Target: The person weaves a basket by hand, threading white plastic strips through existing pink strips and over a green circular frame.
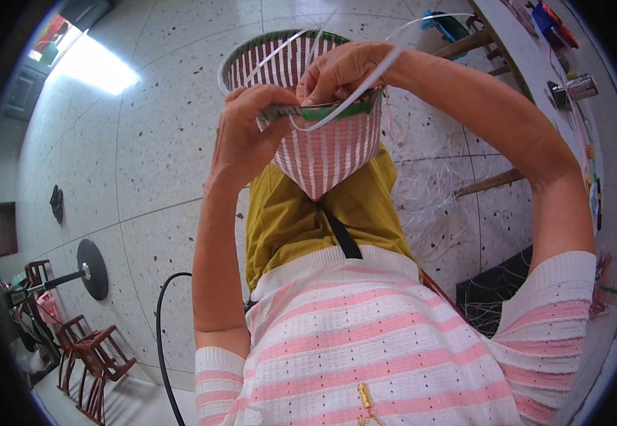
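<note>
A woven basket (330,145) in pink-brown and white stripes, with a green rim, stands tilted between my knees. My left hand (248,131) is closed on the rim's near left part, thumb and fingers on a dark grey band (280,111) along it. Bent over the same edge, my right hand (340,71) has its thumb and fingers pinched together at the rim, close to my left fingertips. What lies between those right fingers is hidden. A white plastic strap (376,74) loops from the rim near both hands, past my right wrist, toward the upper right. More pale strips cross the basket's mouth.
Thin clear strands (433,192) lie on the speckled tile floor at right, near a black crate (493,291). A wooden-legged table (518,64) borders the right side. Wooden chairs (95,351) and a round black stand base (93,270) are at lower left.
</note>
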Demonstrator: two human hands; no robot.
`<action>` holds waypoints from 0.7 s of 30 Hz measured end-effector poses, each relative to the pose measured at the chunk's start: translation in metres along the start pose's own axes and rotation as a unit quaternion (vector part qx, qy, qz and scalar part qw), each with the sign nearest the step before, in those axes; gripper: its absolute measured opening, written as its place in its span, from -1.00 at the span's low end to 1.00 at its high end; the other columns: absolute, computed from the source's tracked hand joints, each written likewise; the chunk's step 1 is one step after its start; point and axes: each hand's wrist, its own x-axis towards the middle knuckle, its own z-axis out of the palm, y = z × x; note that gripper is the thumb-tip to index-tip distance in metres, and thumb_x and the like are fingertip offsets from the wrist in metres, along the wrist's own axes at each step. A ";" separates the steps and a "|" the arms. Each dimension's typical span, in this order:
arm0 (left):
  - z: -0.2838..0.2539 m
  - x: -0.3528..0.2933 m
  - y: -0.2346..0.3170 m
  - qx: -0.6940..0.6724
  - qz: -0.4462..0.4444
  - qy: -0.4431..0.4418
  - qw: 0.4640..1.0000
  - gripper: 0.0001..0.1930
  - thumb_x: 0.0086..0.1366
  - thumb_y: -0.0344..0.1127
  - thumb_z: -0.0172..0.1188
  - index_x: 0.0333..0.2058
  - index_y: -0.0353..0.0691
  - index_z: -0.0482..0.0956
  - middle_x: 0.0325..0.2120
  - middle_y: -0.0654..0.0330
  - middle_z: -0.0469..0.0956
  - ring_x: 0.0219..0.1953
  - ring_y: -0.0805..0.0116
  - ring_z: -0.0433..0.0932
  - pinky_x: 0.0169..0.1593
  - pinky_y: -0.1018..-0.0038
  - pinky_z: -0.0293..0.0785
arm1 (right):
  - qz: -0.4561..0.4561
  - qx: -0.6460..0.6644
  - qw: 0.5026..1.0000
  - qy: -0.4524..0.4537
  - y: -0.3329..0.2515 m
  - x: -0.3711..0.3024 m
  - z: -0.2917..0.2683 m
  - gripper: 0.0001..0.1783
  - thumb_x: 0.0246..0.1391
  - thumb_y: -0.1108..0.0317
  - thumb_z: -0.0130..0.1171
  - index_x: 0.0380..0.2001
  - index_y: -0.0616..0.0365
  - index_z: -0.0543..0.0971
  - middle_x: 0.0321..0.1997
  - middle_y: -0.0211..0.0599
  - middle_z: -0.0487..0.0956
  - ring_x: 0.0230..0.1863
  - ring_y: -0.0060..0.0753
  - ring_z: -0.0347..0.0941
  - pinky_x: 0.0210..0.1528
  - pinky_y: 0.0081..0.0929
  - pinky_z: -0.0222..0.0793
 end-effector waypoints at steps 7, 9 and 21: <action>0.000 0.001 -0.001 0.027 0.012 -0.011 0.999 -0.74 0.03 -0.48 0.45 -0.26 -0.19 0.66 -0.38 0.32 0.60 -0.26 0.43 0.53 -0.14 0.46 0.47 | 0.030 -0.002 0.999 0.013 0.000 0.005 0.004 -0.83 0.04 0.51 0.33 -0.26 0.08 0.65 -0.47 -0.49 0.63 -0.59 -0.72 0.45 -0.64 -0.80 0.31; 0.001 0.001 0.000 0.025 0.006 -0.009 1.000 -0.73 0.00 -0.52 0.41 -0.27 -0.16 0.67 -0.38 0.30 0.63 -0.24 0.39 0.55 -0.02 0.42 0.40 | 0.025 -0.010 0.997 0.067 0.004 0.009 0.008 -0.85 0.04 0.50 0.33 -0.28 0.08 0.65 -0.49 -0.47 0.63 -0.59 -0.70 0.47 -0.63 -0.78 0.36; -0.001 -0.002 -0.002 0.043 0.016 -0.006 0.999 -0.72 -0.01 -0.54 0.40 -0.27 -0.16 0.66 -0.39 0.29 0.64 -0.26 0.35 0.56 0.00 0.40 0.40 | 0.039 0.000 0.998 0.039 0.000 -0.002 0.017 -0.89 0.03 0.41 0.40 -0.37 0.11 0.65 -0.53 -0.51 0.62 -0.65 -0.73 0.42 -0.63 -0.77 0.34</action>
